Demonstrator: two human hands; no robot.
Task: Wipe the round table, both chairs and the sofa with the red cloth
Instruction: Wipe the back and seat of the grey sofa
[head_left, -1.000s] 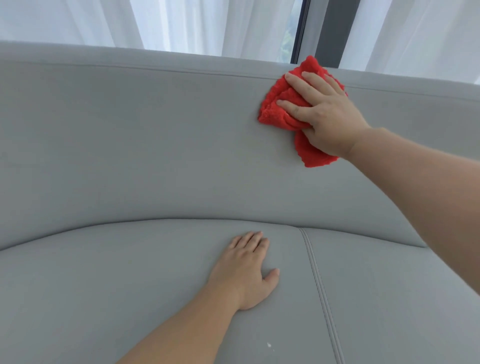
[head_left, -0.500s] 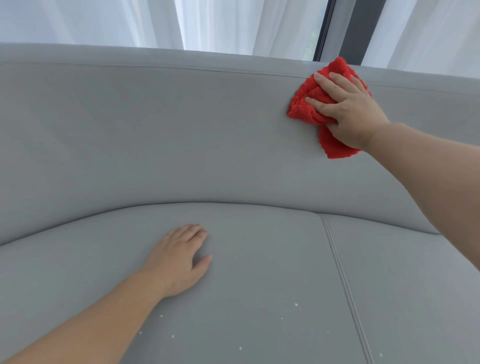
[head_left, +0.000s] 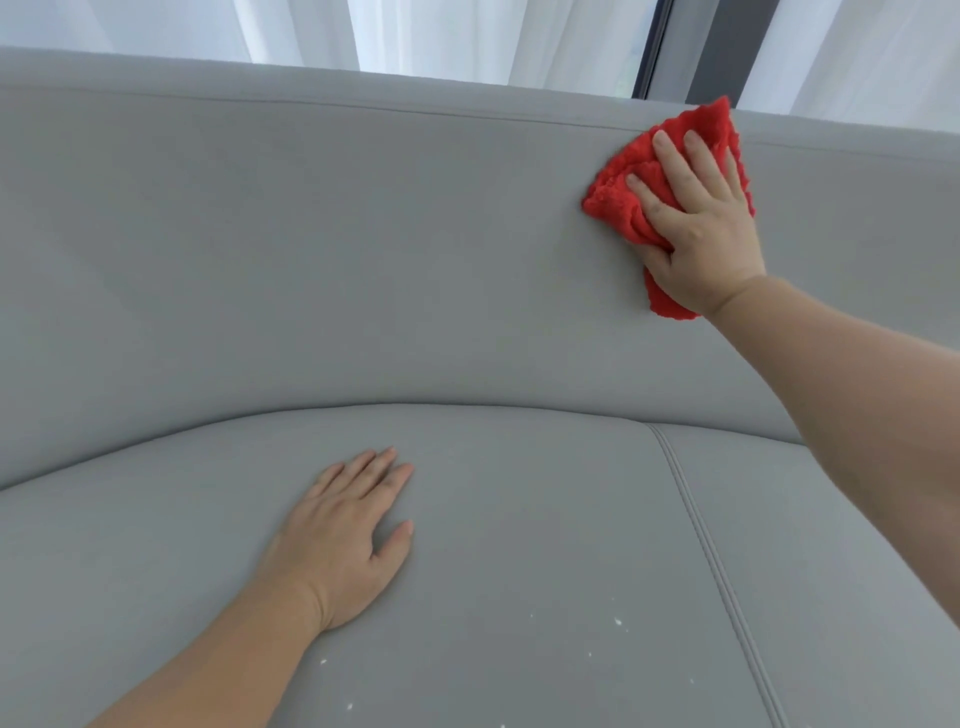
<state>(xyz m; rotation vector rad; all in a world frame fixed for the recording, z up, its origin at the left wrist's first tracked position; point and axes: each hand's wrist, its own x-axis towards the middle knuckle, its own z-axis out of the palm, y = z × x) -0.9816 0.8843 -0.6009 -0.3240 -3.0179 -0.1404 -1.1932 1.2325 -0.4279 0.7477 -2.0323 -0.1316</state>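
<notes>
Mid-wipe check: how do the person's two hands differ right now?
The right hand presses the crumpled red cloth against the grey fabric sofa's backrest; the left hand holds nothing. The right hand is high, near the backrest's top edge; the left hand lies flat on the seat cushion. Both show straight fingers.
</notes>
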